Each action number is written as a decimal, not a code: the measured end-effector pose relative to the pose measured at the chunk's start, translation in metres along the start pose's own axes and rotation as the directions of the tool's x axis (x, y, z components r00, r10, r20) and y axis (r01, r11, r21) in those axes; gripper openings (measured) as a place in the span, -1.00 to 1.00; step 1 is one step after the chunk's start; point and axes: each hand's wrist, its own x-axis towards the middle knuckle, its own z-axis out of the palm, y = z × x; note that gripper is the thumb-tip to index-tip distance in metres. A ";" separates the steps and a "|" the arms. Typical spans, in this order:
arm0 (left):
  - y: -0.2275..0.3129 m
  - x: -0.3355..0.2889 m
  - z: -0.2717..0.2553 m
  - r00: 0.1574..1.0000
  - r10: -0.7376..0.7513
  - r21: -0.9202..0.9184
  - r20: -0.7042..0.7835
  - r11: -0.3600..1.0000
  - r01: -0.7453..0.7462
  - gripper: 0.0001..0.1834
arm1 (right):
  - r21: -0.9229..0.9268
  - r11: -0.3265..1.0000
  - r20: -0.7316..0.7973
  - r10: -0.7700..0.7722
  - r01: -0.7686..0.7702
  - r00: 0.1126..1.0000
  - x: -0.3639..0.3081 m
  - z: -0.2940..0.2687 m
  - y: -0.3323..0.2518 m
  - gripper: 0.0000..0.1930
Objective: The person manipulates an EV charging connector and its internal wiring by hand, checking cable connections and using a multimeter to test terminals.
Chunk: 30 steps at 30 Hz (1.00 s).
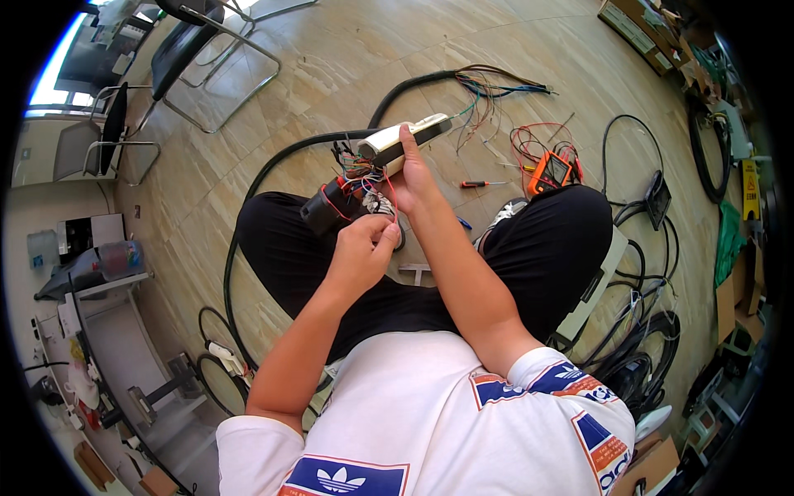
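While R hand [416,183] grips wht/blk housing [384,142], L hand [361,252] pinches red wire [396,203]

The tiled floor [331,99] carries a screwdriver [473,184] and cable [422,78].

Premises: electrical repair workshop. Evidence: exposed coloured wires [361,169]; an orange meter [549,173] and a screwdriver [474,183] on the tiled floor [331,95]; coiled black cables [637,364] and cardboard boxes [728,304] at right. Metal-framed chairs [184,50] stand upper left. Clutter [707,426] along the dark lower-right rim could not be fully identified.
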 end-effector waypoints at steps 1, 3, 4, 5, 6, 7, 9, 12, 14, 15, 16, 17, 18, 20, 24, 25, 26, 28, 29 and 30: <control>-0.008 0.000 0.006 0.996 0.078 0.096 -0.033 0.993 -0.075 -0.80 | -0.005 1.000 0.003 -0.006 0.006 1.000 0.000 0.000 -0.001 -0.42; -0.037 0.003 0.017 0.967 0.218 0.217 -0.128 0.958 -0.188 -0.83 | -0.014 1.000 0.012 -0.011 0.011 1.000 0.000 0.003 -0.003 -0.43; -0.050 0.004 0.021 0.942 0.290 0.281 -0.170 0.930 -0.235 -0.84 | -0.014 1.000 0.010 -0.012 0.012 1.000 -0.001 0.005 -0.002 -0.42; -0.055 0.007 0.019 0.952 0.244 0.289 -0.184 0.939 -0.185 -0.84 | -0.017 1.000 0.005 -0.018 0.018 1.000 -0.004 0.007 -0.004 -0.41; -0.061 0.009 0.013 0.960 0.198 0.296 -0.197 0.946 -0.134 -0.82 | -0.020 1.000 -0.001 -0.023 0.023 1.000 -0.006 0.010 -0.006 -0.41; -0.066 0.011 0.007 0.966 0.152 0.304 -0.211 0.949 -0.083 -0.80 | -0.023 0.999 -0.007 -0.032 0.031 0.999 -0.008 0.012 -0.009 -0.41; -0.075 0.017 0.004 0.937 0.242 0.359 -0.253 0.923 -0.141 -0.83 | -0.028 0.999 -0.016 -0.042 0.042 0.999 -0.015 0.025 -0.012 -0.41; -0.087 0.028 0.006 0.870 0.331 0.339 -0.366 0.918 -0.207 -0.78 | -0.003 0.997 -0.004 -0.078 0.078 0.997 -0.026 0.039 -0.016 -0.43; -0.100 0.035 0.008 0.874 0.269 0.245 -0.405 0.953 -0.180 -0.76 | -0.002 0.997 -0.008 -0.082 0.082 0.997 -0.031 0.047 -0.017 -0.45; -0.100 0.039 0.007 0.888 0.225 0.175 -0.402 0.970 -0.166 -0.75 | -0.010 0.997 -0.004 -0.080 0.080 0.997 -0.033 0.049 -0.019 -0.45; -0.102 0.042 0.001 0.925 0.153 0.069 -0.347 0.988 -0.138 -0.76 | -0.018 0.997 -0.001 -0.077 0.077 0.997 -0.035 0.050 -0.021 -0.46; -0.099 0.044 -0.001 0.957 0.088 -0.044 -0.277 0.994 -0.104 -0.76 | -0.028 0.996 -0.011 -0.081 0.081 0.997 -0.038 0.051 -0.023 -0.46; -0.085 0.041 -0.002 0.972 0.011 -0.317 -0.234 0.944 -0.087 -0.77 | -0.033 0.996 -0.018 -0.080 0.079 0.997 -0.040 0.054 -0.024 -0.47; -0.062 0.031 -0.007 0.991 -0.097 -0.769 -0.093 0.639 -0.009 -0.75 | -0.042 0.997 -0.017 -0.072 0.072 0.997 -0.040 0.054 -0.025 -0.47; -0.061 0.027 -0.002 0.993 -0.117 -0.963 0.003 0.269 0.035 -0.69 | -0.045 0.998 -0.058 -0.047 0.045 0.997 -0.045 0.046 -0.027 -0.45; -0.056 0.026 0.002 0.991 -0.123 -0.982 0.045 0.177 0.067 -0.69 | -0.041 0.998 -0.086 -0.042 0.039 0.995 -0.048 0.046 -0.028 -0.45; -0.053 0.024 0.006 0.988 -0.128 -0.992 0.090 0.076 0.100 -0.69 | -0.027 0.998 -0.098 -0.059 0.056 0.993 -0.053 0.044 -0.028 -0.45; -0.090 0.029 0.019 0.993 -0.109 -0.993 0.034 0.112 0.046 -0.67 | -0.031 0.999 -0.119 -0.016 0.012 0.993 -0.063 0.044 -0.025 -0.46; -0.092 0.036 0.022 0.995 -0.094 -0.991 0.021 0.133 0.033 -0.66 | -0.026 1.000 -0.134 -0.008 0.004 0.991 -0.067 0.041 -0.027 -0.45; -0.096 0.040 0.020 0.987 -0.082 -0.990 0.140 -0.023 0.138 -0.67 | -0.033 0.999 -0.126 -0.028 0.024 0.992 -0.067 0.031 -0.028 -0.43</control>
